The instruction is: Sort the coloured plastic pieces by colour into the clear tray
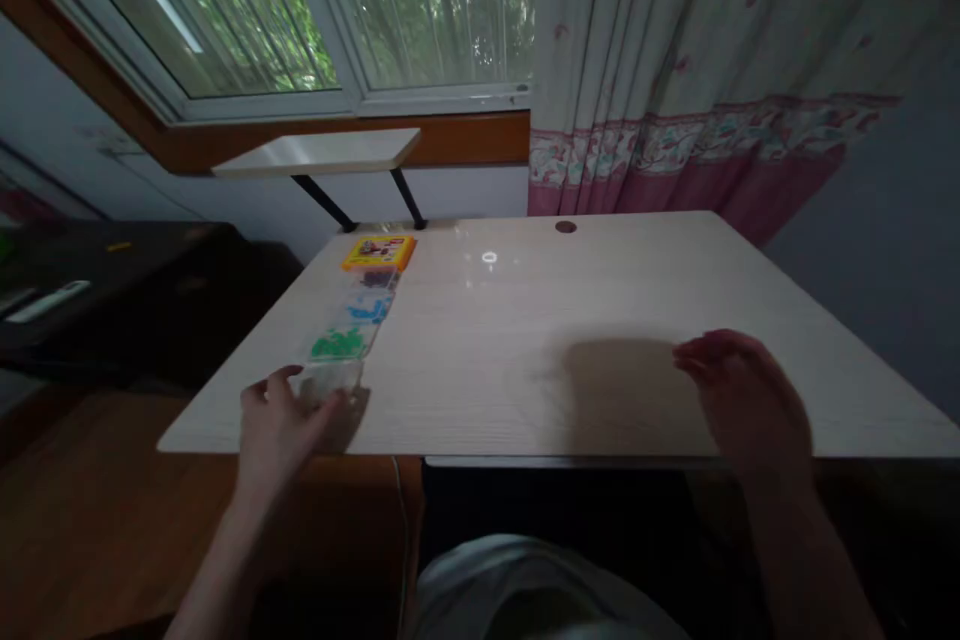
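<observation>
My left hand spans the nearest clear plastic box at the table's left front, fingers on its left side and thumb on its right. Its contents look pale or colourless; I cannot make them out. Just behind it lies a clear box of green pieces, then one with blue pieces and one with dark pieces. A yellow box with a printed picture closes the row. Over the right side of the table, my right hand is closed, fingertips together; whether anything is in them is hidden.
The boxes lie on a pale wood-grain table. A small raised shelf on dark legs stands at the back left. A round hole cover sits near the rear edge. To the left is a dark cabinet; behind hang curtains beside a window.
</observation>
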Demonstrator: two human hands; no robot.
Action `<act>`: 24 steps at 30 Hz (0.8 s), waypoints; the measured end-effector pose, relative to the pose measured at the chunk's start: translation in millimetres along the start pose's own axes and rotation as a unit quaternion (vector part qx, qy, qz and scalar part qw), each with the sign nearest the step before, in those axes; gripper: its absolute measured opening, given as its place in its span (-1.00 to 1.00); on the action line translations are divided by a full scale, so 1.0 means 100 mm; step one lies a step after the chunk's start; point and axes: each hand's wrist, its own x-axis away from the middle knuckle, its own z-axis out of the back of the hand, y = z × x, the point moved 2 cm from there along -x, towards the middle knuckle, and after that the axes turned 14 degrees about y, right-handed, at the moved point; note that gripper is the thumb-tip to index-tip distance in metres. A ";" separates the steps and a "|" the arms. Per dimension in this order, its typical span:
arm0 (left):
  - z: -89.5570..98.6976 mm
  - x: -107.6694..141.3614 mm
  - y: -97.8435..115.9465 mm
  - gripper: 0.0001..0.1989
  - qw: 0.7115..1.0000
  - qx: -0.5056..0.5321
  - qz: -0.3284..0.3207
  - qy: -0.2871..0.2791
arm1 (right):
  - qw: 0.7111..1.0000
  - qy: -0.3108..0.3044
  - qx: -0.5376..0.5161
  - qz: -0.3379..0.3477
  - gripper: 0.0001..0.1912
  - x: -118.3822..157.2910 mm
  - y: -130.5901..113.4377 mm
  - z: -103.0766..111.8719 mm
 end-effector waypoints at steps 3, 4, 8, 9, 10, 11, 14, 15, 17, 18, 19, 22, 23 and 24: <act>0.12 0.06 0.24 -0.41 0.998 0.052 -0.038 -0.005 | 0.969 -0.194 0.153 -0.007 -0.84 0.12 0.04 -0.07; 0.12 0.08 0.34 -0.43 0.995 0.076 -0.053 -0.020 | 0.953 -0.240 0.186 -0.014 -0.84 0.15 0.05 -0.09; -0.01 0.08 0.85 -0.48 0.969 0.195 -0.117 -0.094 | 0.926 -0.291 0.239 -0.014 -0.79 0.14 0.06 -0.13; -0.07 0.07 0.99 -0.50 0.959 0.219 -0.139 -0.110 | 0.923 -0.295 0.245 -0.010 -0.78 0.13 0.07 -0.14; -0.13 0.06 1.14 -0.51 0.951 0.238 -0.160 -0.117 | 0.919 -0.303 0.252 -0.006 -0.77 0.11 0.08 -0.15; -0.18 0.05 1.30 -0.53 0.943 0.248 -0.183 -0.122 | 0.912 -0.315 0.262 -0.003 -0.76 0.10 0.10 -0.16; -0.30 0.02 1.75 -0.54 0.932 0.250 -0.227 -0.133 | 0.892 -0.333 0.307 0.000 -0.75 0.05 0.17 -0.20; -0.33 0.02 1.89 -0.54 0.929 0.250 -0.237 -0.136 | 0.890 -0.322 0.323 0.000 -0.74 0.02 0.19 -0.21; -0.40 0.01 2.15 -0.53 0.924 0.253 -0.249 -0.140 | 0.890 -0.294 0.349 0.006 -0.74 -0.05 0.24 -0.23; -0.44 0.01 2.26 -0.50 0.925 0.252 -0.250 -0.137 | 0.888 -0.288 0.359 0.011 -0.74 -0.09 0.26 -0.24; -0.48 0.00 2.35 -0.47 0.927 0.247 -0.249 -0.133 | 0.882 -0.293 0.369 0.015 -0.75 -0.13 0.28 -0.26; -0.65 0.00 2.54 -0.37 0.937 0.223 -0.242 -0.118 | 0.859 -0.337 0.385 0.016 -0.77 -0.28 0.34 -0.34; -0.72 0.00 2.58 -0.36 0.938 0.220 -0.242 -0.117 | 0.852 -0.352 0.386 0.015 -0.77 -0.35 0.36 -0.38; -0.77 0.01 2.61 -0.37 0.938 0.219 -0.242 -0.117 | 0.846 -0.368 0.386 0.018 -0.77 -0.42 0.39 -0.42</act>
